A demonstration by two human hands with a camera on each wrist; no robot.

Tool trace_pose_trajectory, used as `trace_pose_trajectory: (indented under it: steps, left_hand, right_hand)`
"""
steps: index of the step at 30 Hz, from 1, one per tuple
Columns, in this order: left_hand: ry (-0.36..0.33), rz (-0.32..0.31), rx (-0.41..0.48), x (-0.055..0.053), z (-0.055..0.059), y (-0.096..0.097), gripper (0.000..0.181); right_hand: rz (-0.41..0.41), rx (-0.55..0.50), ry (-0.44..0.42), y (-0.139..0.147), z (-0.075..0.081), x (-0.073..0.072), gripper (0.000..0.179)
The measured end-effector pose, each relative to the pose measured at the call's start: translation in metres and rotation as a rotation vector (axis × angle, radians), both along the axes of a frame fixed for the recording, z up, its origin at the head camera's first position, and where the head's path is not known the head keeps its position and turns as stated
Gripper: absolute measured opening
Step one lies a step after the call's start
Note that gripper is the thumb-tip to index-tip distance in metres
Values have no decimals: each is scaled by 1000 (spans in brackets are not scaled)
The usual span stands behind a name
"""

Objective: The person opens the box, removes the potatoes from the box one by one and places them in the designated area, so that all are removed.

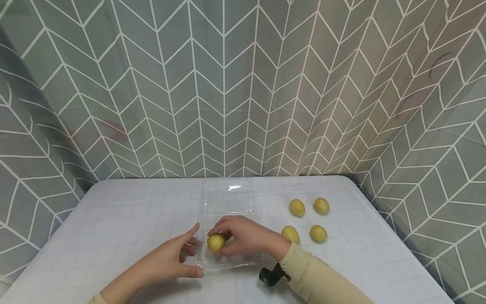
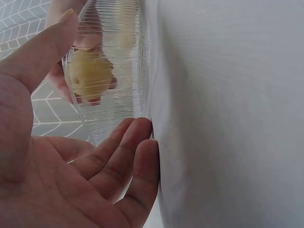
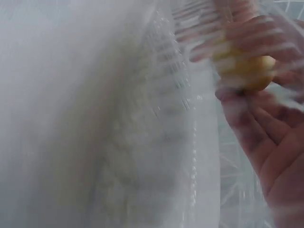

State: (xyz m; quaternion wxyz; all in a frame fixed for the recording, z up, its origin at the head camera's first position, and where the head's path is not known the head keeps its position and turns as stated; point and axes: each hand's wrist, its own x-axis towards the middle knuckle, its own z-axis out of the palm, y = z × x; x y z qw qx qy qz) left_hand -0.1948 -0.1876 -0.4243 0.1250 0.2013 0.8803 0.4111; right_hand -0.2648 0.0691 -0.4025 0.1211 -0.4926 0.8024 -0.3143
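A clear plastic clamshell box [image 1: 232, 266] lies open on the table, its lid [image 1: 228, 200] folded back to the far side. My right hand [image 1: 248, 237] reaches over the base from the right and pinches a yellow lemon [image 1: 215, 243] between thumb and fingers, near the left wall. Through the ribbed plastic the same lemon [image 2: 90, 75] shows in the left wrist view. My left hand [image 1: 168, 259] stands at the box's left side, thumb and fingers spread, holding nothing. Its fingertips [image 2: 142, 127] are right by the wall; whether they press it, I cannot tell. The right wrist view is blurred.
Several loose lemons [image 1: 318, 233] lie on the white-covered table [image 1: 125, 211] to the right of the box, one [image 1: 290, 234] close by my right wrist. A black device [image 1: 271, 276] is strapped under that wrist. Patterned grey curtains [image 1: 235, 93] border the table behind and at the sides.
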Motion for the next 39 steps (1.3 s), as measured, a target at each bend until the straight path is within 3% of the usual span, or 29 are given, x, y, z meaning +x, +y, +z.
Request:
trace_pose_trajectory:
  steps: [6,13,20,28,39]
  left_hand:
    - [4,1,-1,0,0,0,111]
    - [10,4,2,1,-1,0,112]
    - [9,9,-4,0,0,1,112]
    - [16,-1,-5,1,-1,0,112]
    - [12,9,-17,1,0,0,113]
  right_hand:
    - [-70,-89,-38,13,0,-4,43]
    - [-174,-161,-140,33,2,-5,43]
    - [-247,-215,-144,52,2,-5,45]
    - [-336,-229,-89,77,5,-7,46]
    - [-444,-255,-141,114,7,-5,45]
